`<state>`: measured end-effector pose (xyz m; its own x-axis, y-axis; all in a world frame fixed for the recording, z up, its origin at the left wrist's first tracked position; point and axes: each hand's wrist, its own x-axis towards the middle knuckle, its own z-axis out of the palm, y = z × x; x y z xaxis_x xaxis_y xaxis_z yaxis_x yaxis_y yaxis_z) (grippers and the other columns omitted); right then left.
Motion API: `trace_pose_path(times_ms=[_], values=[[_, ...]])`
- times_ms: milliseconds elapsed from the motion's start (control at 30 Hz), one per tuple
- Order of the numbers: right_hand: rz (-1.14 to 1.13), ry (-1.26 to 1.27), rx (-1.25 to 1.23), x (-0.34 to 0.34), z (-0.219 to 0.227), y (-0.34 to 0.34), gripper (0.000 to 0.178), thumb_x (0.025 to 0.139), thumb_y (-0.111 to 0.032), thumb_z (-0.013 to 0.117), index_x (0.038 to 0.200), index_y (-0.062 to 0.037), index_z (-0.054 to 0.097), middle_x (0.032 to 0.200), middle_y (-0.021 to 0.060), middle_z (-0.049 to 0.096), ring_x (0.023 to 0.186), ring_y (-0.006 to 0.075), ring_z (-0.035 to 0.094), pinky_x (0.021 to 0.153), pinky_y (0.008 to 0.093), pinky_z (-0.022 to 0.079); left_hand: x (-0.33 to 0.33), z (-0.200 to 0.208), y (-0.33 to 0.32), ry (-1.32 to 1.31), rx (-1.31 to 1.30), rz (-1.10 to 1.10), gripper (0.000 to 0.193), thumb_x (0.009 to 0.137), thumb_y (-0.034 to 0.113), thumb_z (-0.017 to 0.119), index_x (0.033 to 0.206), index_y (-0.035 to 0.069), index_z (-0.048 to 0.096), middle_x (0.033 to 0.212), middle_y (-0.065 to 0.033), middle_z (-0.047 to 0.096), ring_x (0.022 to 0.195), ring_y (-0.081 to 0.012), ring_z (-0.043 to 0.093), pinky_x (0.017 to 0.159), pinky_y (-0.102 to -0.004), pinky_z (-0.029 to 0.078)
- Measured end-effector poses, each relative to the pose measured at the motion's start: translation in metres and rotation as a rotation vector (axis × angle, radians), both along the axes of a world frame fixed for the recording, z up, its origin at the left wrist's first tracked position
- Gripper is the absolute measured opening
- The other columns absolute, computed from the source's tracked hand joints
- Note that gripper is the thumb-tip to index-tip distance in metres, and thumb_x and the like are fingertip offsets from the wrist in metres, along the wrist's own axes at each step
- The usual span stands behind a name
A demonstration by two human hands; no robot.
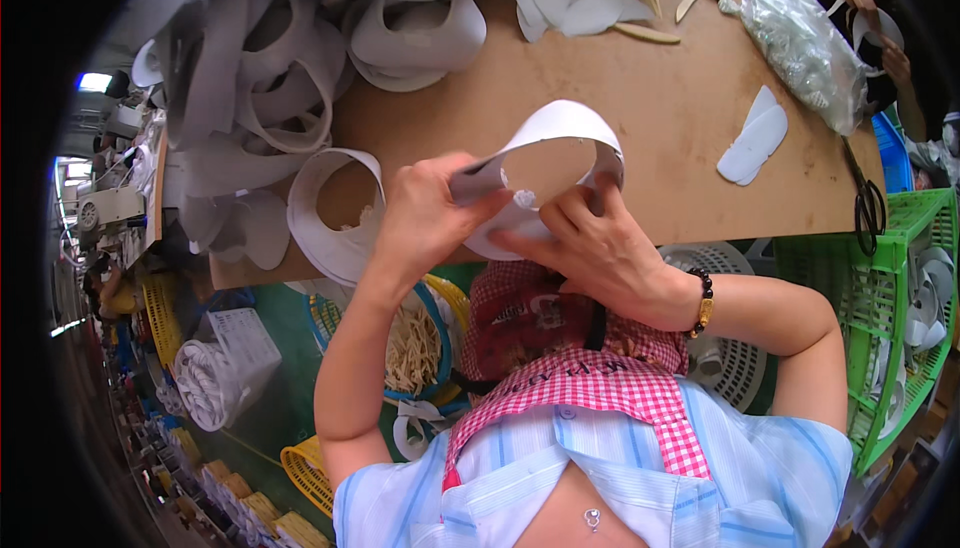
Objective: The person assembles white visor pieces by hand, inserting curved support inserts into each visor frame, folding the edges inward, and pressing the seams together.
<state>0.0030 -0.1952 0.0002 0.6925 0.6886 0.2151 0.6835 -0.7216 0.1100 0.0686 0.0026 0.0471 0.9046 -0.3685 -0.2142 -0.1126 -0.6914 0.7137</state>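
- Both hands meet over the near edge of the brown wooden bench: the left hand and the right hand, two in all, are closed on one white curved visor-shaped foam piece.
- Left hand: fingers curled shut around the left end of the piece, thumb on top.
- Right hand: fingers pinched on the lower right part of the same piece, with a dark beaded bracelet at the wrist (one bracelet).
- The piece arches up between the two hands and stands just above the bench edge, its open loop facing the camera.
- One more white visor piece lies just left of the left hand, hanging over the bench edge.
- A heap of like white pieces covers the far left of the bench (too tangled to count).
- Two flat white cut-outs lie stacked on the right, well apart from the hands.
- One clear plastic bag of small parts lies at the far right corner.
- One pair of black scissors rests at the right edge.
- One green plastic crate stands beside the bench, right.
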Motion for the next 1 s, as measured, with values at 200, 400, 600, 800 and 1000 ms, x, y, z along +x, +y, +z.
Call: trace_pose_path(times_ms=[200,400,600,800,1000], values=[[0.112,0.104,0.651,0.012,0.019,-0.040,0.043,0.065,-0.009,0.072,0.104,-0.0004,0.057,0.102,0.0144,0.055,0.096,0.0320,0.056,0.087,0.0408,0.047,-0.036,-0.038,-0.030,0.030,-0.697,0.316,0.036,0.083,0.005,0.068,0.117,-0.003,0.058,0.094,-0.0025,0.065,0.084,-0.0101,0.060,0.075,-0.0239,0.048],[0.146,0.282,0.626,0.030,-0.003,-0.062,0.026,0.074,-0.007,0.066,0.099,-0.0010,0.061,0.104,0.0102,0.059,0.096,0.0273,0.059,0.083,0.0364,0.051,-0.048,-0.022,-0.027,-1.054,0.290,-0.097,0.057,0.080,0.019,0.069,0.131,0.004,0.051,0.121,-0.0139,0.057,0.118,-0.0270,0.053,0.105,-0.0399,0.037],[0.187,0.280,0.602,0.035,-0.005,-0.065,0.026,0.076,-0.012,0.068,0.099,-0.0003,0.063,0.103,0.0103,0.060,0.095,0.0270,0.060,0.082,0.0355,0.050,-0.023,-0.014,-0.014,-0.937,0.361,-0.627,0.033,0.076,0.022,0.070,0.103,0.003,0.066,0.110,-0.0120,0.064,0.110,-0.0248,0.059,0.104,-0.0418,0.040],[0.071,0.264,0.667,0.026,0.002,-0.045,0.021,0.073,-0.011,0.068,0.091,-0.0027,0.061,0.096,0.0093,0.060,0.087,0.0262,0.061,0.073,0.0345,0.051,-0.019,-0.028,-0.022,-1.084,0.349,-0.636,0.017,0.074,0.011,0.062,0.087,0.001,0.063,0.095,-0.0147,0.068,0.094,-0.0255,0.065,0.095,-0.0400,0.048],[-0.062,0.028,0.602,0.023,-0.013,-0.028,0.019,0.070,-0.005,0.064,0.087,-0.0007,0.055,0.095,0.0117,0.059,0.085,0.0245,0.061,0.071,0.0326,0.053,-0.015,-0.023,-0.036,-0.936,0.226,-0.365,0.037,0.069,0.016,0.068,0.103,0.003,0.064,0.095,-0.0074,0.066,0.089,-0.0219,0.061,0.084,-0.0350,0.046]])
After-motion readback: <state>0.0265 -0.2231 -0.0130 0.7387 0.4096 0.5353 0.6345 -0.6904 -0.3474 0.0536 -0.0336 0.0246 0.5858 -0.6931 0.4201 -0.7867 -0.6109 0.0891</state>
